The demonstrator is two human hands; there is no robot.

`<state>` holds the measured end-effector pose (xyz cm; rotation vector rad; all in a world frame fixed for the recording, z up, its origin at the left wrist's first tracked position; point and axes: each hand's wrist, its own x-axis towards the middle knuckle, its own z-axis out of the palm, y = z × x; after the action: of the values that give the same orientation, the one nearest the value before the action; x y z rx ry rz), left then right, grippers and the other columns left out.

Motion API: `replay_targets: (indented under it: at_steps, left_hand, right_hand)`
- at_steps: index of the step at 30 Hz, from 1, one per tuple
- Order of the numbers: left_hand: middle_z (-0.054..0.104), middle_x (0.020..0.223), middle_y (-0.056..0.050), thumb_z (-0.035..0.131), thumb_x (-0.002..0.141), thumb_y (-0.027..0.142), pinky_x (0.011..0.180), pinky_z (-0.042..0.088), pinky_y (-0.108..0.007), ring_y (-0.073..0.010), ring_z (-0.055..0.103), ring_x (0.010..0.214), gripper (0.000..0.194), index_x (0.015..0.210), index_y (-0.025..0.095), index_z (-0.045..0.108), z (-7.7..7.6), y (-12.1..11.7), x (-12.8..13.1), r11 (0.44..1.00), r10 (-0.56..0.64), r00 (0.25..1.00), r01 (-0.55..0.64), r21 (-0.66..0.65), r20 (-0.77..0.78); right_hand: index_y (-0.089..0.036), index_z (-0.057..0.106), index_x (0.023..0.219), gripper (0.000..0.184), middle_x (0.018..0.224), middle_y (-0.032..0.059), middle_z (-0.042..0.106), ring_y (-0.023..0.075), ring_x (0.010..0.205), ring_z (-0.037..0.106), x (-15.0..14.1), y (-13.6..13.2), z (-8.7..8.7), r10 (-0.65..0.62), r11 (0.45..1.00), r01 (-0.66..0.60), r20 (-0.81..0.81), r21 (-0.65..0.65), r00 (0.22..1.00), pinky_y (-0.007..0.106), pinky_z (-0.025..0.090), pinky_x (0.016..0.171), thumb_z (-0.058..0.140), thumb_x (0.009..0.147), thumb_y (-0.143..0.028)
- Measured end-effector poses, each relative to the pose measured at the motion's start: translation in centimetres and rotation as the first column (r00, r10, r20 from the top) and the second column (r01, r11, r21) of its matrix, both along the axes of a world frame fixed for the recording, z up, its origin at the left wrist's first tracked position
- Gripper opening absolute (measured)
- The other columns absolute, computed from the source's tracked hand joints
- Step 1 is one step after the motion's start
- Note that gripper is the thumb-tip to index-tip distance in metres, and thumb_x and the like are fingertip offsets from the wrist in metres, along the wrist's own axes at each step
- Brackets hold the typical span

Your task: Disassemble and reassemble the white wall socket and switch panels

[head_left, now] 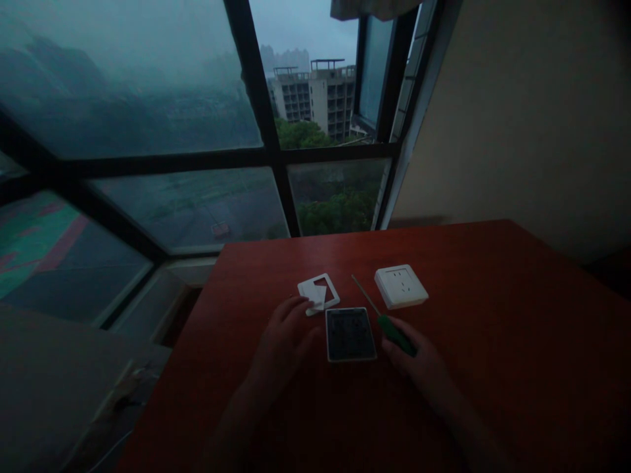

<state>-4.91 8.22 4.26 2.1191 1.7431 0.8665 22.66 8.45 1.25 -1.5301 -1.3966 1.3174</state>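
1. Any writing's too dim to read.
2. Right hand (419, 364): fingers wrapped round a green-handled metal screwdriver (396, 334), just beside the dark square panel (351, 334).
3. Left hand (283, 332): fingers wide, tips at a white square plastic frame (332, 289).

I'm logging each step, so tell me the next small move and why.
Probably shift the left hand over to steady the dark square piece: neither hand grips it, the right hand holds the green-handled screwdriver beside it, and the left fingertips are over by the white frame.
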Motion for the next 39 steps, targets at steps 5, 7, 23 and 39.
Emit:
replay_targets:
  at_steps: [5, 7, 23, 39]
  left_hand:
    - [0.059, 0.113, -0.009, 0.048, 0.088, 0.021, 0.087, 0.05, -0.039, -0.0242, 0.061, 0.099, 0.025, 0.111, 0.02, 0.059, 0.1, 0.4, -5.5, 0.991, 0.098, 0.96, -0.118, -0.062, -0.26]
    - [0.06, 0.109, -0.008, 0.047, 0.089, 0.021, 0.084, 0.05, -0.037, -0.0232, 0.061, 0.096, 0.022, 0.106, 0.02, 0.06, 0.1, 0.3, -6.7, 0.987, 0.054, 0.944, -0.1, -0.126, -0.326]
    - [0.062, 0.096, -0.009, 0.037, 0.093, 0.016, 0.074, 0.049, -0.035, -0.0239, 0.061, 0.088, 0.019, 0.095, 0.018, 0.056, -0.7, -0.2, -5.9, 0.972, 0.029, 0.856, -0.144, -0.185, -0.516]
    - [0.068, 0.092, -0.003, 0.058, 0.089, 0.018, 0.071, 0.052, -0.022, -0.0138, 0.066, 0.079, 0.014, 0.094, 0.021, 0.071, 2.4, 0.5, 1.8, 0.958, -0.287, 0.952, 0.283, 0.044, 0.109]
  right_hand:
    - [-0.018, 0.057, 0.127, 0.061, 0.078, 0.0036, 0.067, 0.0188, 0.065, 0.062, -0.1, 0.0, -0.1, 0.005, 0.999, -0.007, -0.038, -0.043, 0.999, 0.029, 0.048, 0.056, 0.063, 0.077, -0.052]
    - [-0.018, 0.055, 0.128, 0.061, 0.075, 0.002, 0.065, 0.0163, 0.06, 0.058, -0.1, 0.0, -0.1, 0.011, 0.998, -0.014, -0.055, -0.053, 0.998, 0.027, 0.045, 0.052, 0.063, 0.077, -0.052]
    - [-0.017, 0.052, 0.128, 0.06, 0.071, -0.0004, 0.059, 0.0136, 0.056, 0.052, 0.0, 0.1, -0.4, 0.028, 0.998, -0.032, -0.075, -0.055, 0.997, 0.025, 0.04, 0.049, 0.062, 0.079, -0.051]
    - [-0.017, 0.059, 0.124, 0.054, 0.088, 0.0056, 0.07, 0.0174, 0.063, 0.061, -0.3, 0.2, 0.4, 0.024, 0.999, -0.024, -0.002, -0.024, 1.0, 0.03, 0.05, 0.058, 0.061, 0.079, -0.047]
